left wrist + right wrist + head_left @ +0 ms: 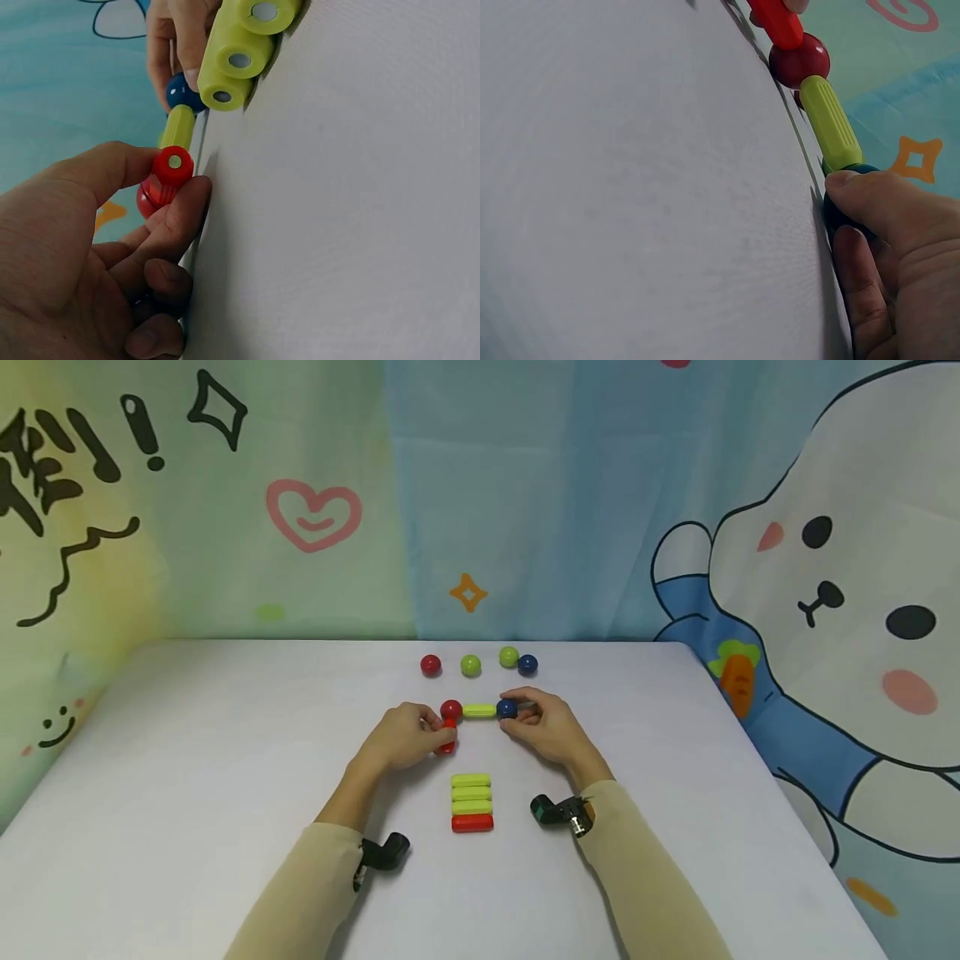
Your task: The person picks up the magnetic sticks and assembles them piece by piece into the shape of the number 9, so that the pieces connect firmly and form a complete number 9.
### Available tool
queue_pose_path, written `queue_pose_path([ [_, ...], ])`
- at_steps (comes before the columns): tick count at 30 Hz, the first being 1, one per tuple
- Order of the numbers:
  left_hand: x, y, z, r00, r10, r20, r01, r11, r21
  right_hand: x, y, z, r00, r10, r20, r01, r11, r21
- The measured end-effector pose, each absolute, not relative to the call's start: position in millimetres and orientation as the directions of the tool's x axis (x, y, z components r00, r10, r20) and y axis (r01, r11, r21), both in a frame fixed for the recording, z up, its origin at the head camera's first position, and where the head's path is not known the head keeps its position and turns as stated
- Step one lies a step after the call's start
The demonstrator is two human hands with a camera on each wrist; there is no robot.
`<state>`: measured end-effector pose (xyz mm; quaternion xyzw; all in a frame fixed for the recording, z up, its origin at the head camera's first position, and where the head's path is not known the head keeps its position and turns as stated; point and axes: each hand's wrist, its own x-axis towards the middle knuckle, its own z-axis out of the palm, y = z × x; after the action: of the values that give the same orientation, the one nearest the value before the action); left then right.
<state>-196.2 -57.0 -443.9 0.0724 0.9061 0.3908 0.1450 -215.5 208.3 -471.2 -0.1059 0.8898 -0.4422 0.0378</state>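
My left hand pinches a red magnetic rod between thumb and fingers; its end shows a round silver disc in the left wrist view. The rod's far end meets a red ball. From that ball a yellow-green rod runs across to a dark blue ball. My right hand grips the blue ball with thumb and fingers, which partly cover it in the right wrist view. Ball, rod and ball form one line, with the red rod angled back toward me.
Nearer me lies a stack-like row of several yellow-green rods and one red rod. Along the back are a red ball, two green balls and a blue ball. A printed curtain hangs behind the white table.
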Motion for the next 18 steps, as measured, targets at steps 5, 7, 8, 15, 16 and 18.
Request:
queue_pose_path([
  [5, -196.1, -54.1, -444.4, -0.951, 0.229, -0.207, 0.010, 0.693, 0.721, -215.4, 209.5, -472.5, -0.971, -0.235, 0.031, -0.168, 0.592, -0.789],
  [7, -196.0, -53.0, -445.2, -0.952, 0.228, -0.204, 0.015, 0.699, 0.715, -214.8, 210.5, -473.4, -0.971, -0.236, 0.039, -0.176, 0.591, -0.787],
  [8, -196.0, -52.7, -445.7, -0.952, 0.229, -0.202, 0.017, 0.701, 0.713, -214.9, 210.7, -473.9, -0.971, -0.237, 0.045, -0.180, 0.592, -0.786],
  [15, -196.0, -55.4, -447.2, -0.964, 0.206, -0.168, 0.031, 0.718, 0.696, -217.3, 207.5, -472.6, -0.964, -0.258, 0.057, -0.200, 0.573, -0.795],
  [16, -196.1, -55.2, -447.4, -0.964, 0.208, -0.165, 0.036, 0.718, 0.695, -217.4, 207.7, -472.4, -0.965, -0.256, 0.052, -0.195, 0.571, -0.798],
  [18, -196.3, -54.0, -447.4, -0.965, 0.213, -0.155, 0.047, 0.718, 0.694, -217.1, 208.5, -472.4, -0.967, -0.251, 0.047, -0.188, 0.573, -0.797],
])
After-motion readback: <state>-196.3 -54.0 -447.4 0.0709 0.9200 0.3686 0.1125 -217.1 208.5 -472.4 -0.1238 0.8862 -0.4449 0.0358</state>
